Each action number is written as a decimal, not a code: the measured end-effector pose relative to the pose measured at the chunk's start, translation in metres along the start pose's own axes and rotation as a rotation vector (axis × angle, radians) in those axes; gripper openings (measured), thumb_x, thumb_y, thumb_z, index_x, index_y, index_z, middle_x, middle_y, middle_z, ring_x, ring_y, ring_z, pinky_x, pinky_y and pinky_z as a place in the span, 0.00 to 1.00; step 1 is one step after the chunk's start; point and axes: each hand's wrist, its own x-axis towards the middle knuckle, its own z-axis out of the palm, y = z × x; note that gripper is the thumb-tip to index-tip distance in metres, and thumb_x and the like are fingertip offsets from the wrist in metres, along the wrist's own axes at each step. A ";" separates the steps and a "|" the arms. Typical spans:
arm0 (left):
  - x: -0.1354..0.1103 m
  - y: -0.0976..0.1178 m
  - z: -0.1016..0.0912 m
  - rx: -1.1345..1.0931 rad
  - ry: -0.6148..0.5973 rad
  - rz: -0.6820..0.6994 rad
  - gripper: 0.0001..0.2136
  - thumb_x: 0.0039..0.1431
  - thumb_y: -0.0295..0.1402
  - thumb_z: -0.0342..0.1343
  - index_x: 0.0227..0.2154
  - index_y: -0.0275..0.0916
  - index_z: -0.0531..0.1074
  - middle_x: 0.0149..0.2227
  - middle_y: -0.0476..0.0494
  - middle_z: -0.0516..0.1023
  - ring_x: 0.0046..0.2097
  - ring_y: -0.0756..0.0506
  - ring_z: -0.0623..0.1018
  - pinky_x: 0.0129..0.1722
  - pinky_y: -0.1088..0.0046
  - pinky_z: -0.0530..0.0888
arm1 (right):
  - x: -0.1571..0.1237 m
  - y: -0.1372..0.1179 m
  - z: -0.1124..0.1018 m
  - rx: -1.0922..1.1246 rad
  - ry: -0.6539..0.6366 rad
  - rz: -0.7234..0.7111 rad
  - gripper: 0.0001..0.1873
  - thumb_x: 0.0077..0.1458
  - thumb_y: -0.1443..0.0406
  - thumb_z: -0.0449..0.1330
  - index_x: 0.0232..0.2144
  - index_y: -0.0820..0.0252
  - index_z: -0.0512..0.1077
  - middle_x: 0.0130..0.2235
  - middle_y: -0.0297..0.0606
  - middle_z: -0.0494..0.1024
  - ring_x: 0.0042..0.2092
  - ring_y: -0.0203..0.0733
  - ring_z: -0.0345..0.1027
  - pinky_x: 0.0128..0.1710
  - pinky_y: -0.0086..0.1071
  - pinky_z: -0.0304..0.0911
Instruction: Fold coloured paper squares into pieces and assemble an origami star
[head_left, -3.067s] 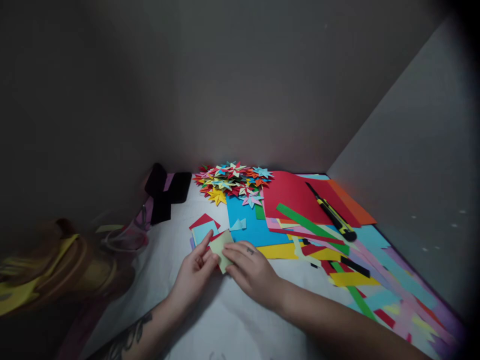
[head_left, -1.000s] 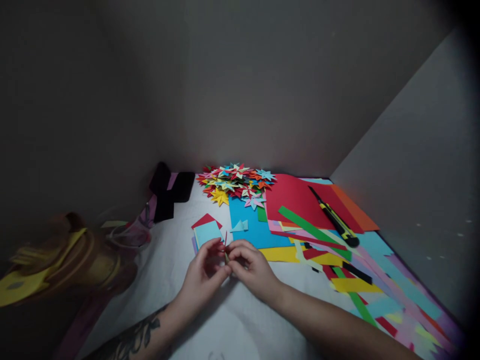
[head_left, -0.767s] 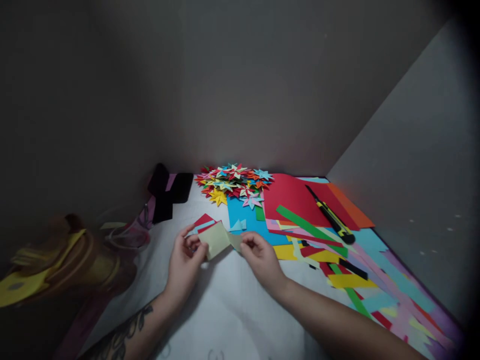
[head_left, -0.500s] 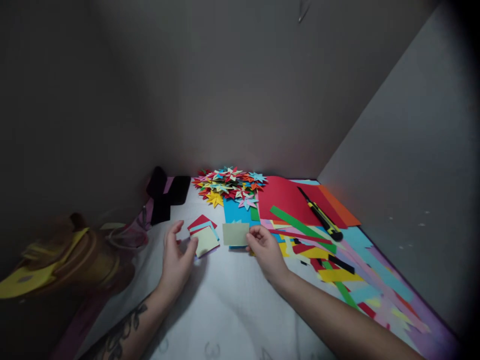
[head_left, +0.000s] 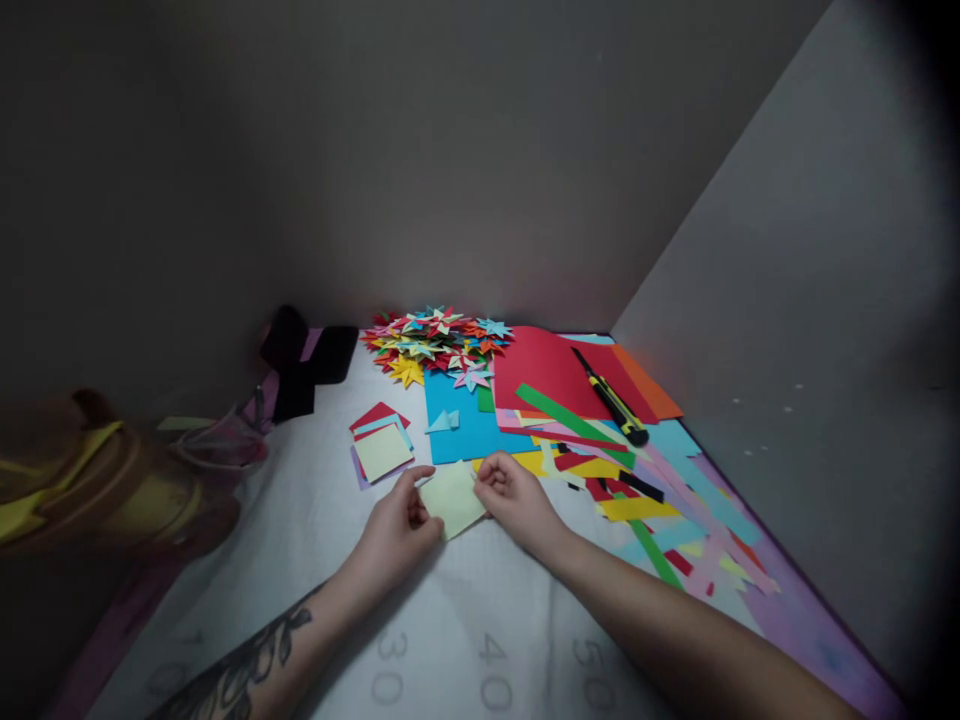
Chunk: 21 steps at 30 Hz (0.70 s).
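A pale yellow-green paper square is held between my two hands, turned so a corner points away from me. My left hand has its thumb and fingers at the left edge. On the opposite side my right hand pinches the right edge, its other fingers curled. Behind my left hand lies a small pile of paper squares in red, light blue, lilac and pale yellow-green. A small folded light-blue piece rests on a blue sheet just beyond the held square.
Folded paper stars are heaped at the back. A black-and-yellow utility knife lies on red sheets. Coloured paper strips cover the right side. A brown container stands at left, near black pieces.
The held paper square has come nearer to me and turned cornerwise. My left hand has left the pile and joined my right hand at the square. The view has shifted slightly.
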 end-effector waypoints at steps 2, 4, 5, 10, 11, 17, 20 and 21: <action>-0.007 -0.002 -0.006 0.046 -0.013 0.006 0.23 0.41 0.26 0.55 0.45 0.37 0.66 0.21 0.55 0.67 0.24 0.51 0.68 0.24 0.78 0.63 | -0.001 0.004 0.000 -0.048 -0.037 -0.018 0.03 0.47 0.69 0.55 0.26 0.58 0.62 0.25 0.27 0.64 0.26 0.31 0.61 0.23 0.24 0.56; -0.014 -0.003 -0.013 0.066 -0.026 -0.009 0.23 0.41 0.26 0.54 0.45 0.37 0.66 0.21 0.55 0.67 0.24 0.51 0.68 0.24 0.77 0.63 | -0.003 0.006 0.002 -0.082 -0.072 -0.033 0.03 0.47 0.70 0.54 0.26 0.58 0.63 0.25 0.28 0.65 0.26 0.31 0.61 0.24 0.24 0.57; -0.017 -0.003 -0.017 0.076 -0.031 -0.020 0.23 0.41 0.25 0.54 0.45 0.37 0.66 0.21 0.55 0.67 0.24 0.51 0.68 0.24 0.77 0.63 | -0.005 0.006 0.004 -0.090 -0.092 -0.035 0.03 0.47 0.70 0.54 0.27 0.58 0.63 0.25 0.28 0.66 0.26 0.32 0.62 0.24 0.24 0.57; -0.021 0.004 -0.031 0.085 -0.154 -0.113 0.19 0.41 0.25 0.53 0.41 0.36 0.66 0.22 0.56 0.67 0.23 0.53 0.66 0.23 0.79 0.61 | -0.013 0.004 0.010 -0.025 -0.200 0.000 0.04 0.49 0.69 0.55 0.31 0.58 0.63 0.26 0.29 0.68 0.27 0.32 0.63 0.26 0.25 0.58; -0.018 0.008 -0.031 0.084 -0.163 -0.123 0.19 0.40 0.25 0.54 0.40 0.36 0.66 0.21 0.57 0.66 0.22 0.54 0.66 0.22 0.80 0.60 | -0.013 0.003 0.010 -0.005 -0.205 0.003 0.05 0.49 0.68 0.56 0.32 0.58 0.63 0.26 0.29 0.68 0.27 0.32 0.63 0.26 0.25 0.58; 0.008 0.026 0.007 -0.086 -0.065 -0.096 0.23 0.40 0.26 0.55 0.44 0.36 0.63 0.22 0.56 0.68 0.23 0.53 0.69 0.24 0.79 0.64 | -0.006 -0.004 -0.003 0.107 0.120 -0.066 0.08 0.49 0.65 0.57 0.33 0.57 0.61 0.26 0.27 0.64 0.28 0.32 0.61 0.27 0.25 0.56; 0.010 0.020 0.031 -0.164 -0.080 -0.090 0.21 0.41 0.27 0.56 0.43 0.35 0.63 0.29 0.48 0.73 0.27 0.50 0.73 0.26 0.78 0.67 | -0.001 -0.003 -0.009 0.116 0.185 -0.067 0.09 0.49 0.65 0.57 0.33 0.57 0.60 0.26 0.27 0.64 0.28 0.33 0.60 0.27 0.25 0.56; 0.007 0.016 0.035 -0.149 -0.061 -0.066 0.21 0.41 0.26 0.55 0.43 0.36 0.64 0.31 0.48 0.74 0.29 0.50 0.73 0.26 0.78 0.67 | 0.000 -0.002 -0.009 0.108 0.179 -0.060 0.09 0.49 0.65 0.57 0.33 0.57 0.60 0.26 0.27 0.63 0.27 0.33 0.60 0.27 0.25 0.55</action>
